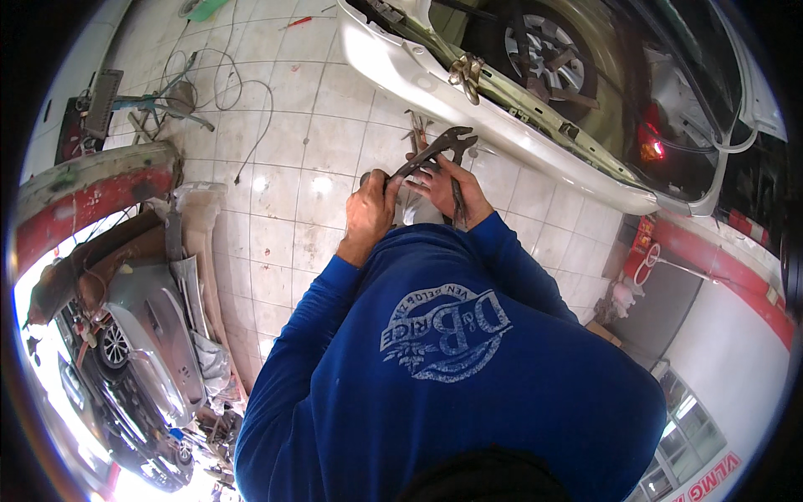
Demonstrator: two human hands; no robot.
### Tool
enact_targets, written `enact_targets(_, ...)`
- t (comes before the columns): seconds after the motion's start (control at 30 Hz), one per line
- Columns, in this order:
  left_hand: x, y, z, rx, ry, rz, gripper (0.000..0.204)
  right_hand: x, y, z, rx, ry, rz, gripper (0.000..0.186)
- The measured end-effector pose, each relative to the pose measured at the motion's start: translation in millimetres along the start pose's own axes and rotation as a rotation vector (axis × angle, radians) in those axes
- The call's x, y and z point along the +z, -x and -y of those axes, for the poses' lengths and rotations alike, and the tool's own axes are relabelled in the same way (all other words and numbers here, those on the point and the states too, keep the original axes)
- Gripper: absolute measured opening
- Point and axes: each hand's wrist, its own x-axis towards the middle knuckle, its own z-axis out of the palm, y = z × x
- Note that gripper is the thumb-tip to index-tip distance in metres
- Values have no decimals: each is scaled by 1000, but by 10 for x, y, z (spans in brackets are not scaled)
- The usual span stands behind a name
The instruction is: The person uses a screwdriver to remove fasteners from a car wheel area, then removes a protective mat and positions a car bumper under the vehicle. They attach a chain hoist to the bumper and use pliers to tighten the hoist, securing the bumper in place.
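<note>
In front of my waist I hold large dark metal pliers (434,151), their curved, hooked jaws spread apart and directed toward the car. My left hand (370,211) is wrapped round one handle. My right hand (456,191) holds the other side, with the second handle hanging down along its palm; some of its fingers are hidden behind the tool. Just beyond the hands, a thin upright object (416,125) stands partly covered, its kind unclear. A metal clamp (466,74) sits on the rear edge of the light-coloured car body (393,71).
The opened car body curves across the upper right, a wheel (545,52) lying inside. On the tiled floor (276,184) at left are a loose cable (266,125) and a metal stand (171,99). Car panels (155,335) lean at far left. A red-and-white wall (719,276) stands right.
</note>
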Motion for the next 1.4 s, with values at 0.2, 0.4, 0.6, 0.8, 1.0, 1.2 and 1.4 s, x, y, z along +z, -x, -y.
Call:
enact_targets(0.2, -138, -28, 168, -961, 963, 362, 66, 80, -152, -115, 20, 63, -26, 53)
enact_targets(0.4, -50, 50, 252, -246, 227, -26, 54, 66, -234, -130, 73, 27, -6, 56)
enact_targets(0.6, -189, -20, 231, -397, 308, 177, 49, 56, -280, -103, 63, 7, -43, 48)
enact_targets(0.8, 79, -23, 508, -576, 531, 227, 53, 55, -366, -100, 68, 32, -33, 56)
enact_targets(1.0, 101, -64, 377, -49, -44, -91, 59, -154, -511, -44, 90, 1, 4, 51)
enact_targets(1.2, 170, -308, 328, -760, 641, 260, 52, -432, -808, 70, 125, -119, 12, 49)
enact_targets(1.4, 446, -592, 156, -480, 124, 68, 57, -631, -1084, 338, 177, -138, 150, 57)
